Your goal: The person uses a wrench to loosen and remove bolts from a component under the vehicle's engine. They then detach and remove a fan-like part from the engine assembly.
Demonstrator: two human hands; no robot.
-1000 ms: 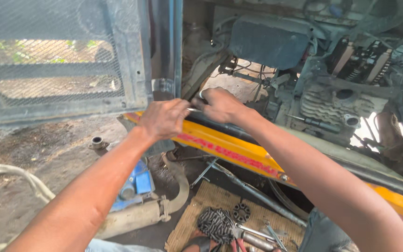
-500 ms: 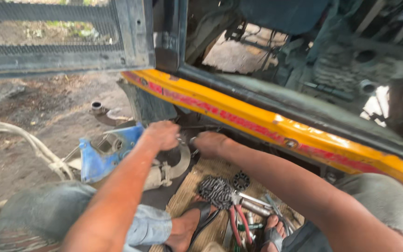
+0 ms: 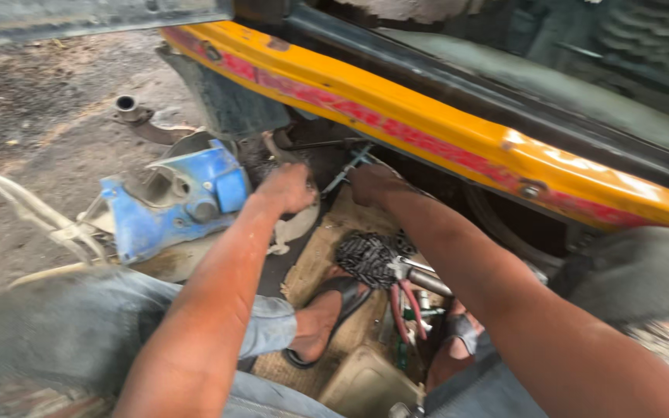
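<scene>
Both arms reach down and forward under a yellow and red vehicle frame rail (image 3: 443,131). My left hand (image 3: 286,188) is curled, resting by a pale curved metal part (image 3: 297,224) next to a blue metal housing (image 3: 176,197). My right hand (image 3: 372,184) is closed beside a thin metal rod or wrench (image 3: 348,169) that points toward the dark space under the rail. Whether either hand grips anything is hidden by the fingers and motion blur.
A wooden board (image 3: 327,255) on the ground carries a pile of dark bolts (image 3: 369,255), red-handled pliers (image 3: 406,306) and other tools. My sandalled feet (image 3: 327,317) rest there. Dirt ground with a metal pipe piece (image 3: 129,108) and pale hoses (image 3: 25,213) lies left.
The view has tilted down from the vehicle's upper engine bay to the ground. Both hands dropped from the door edge to below the yellow rail, near the blue housing.
</scene>
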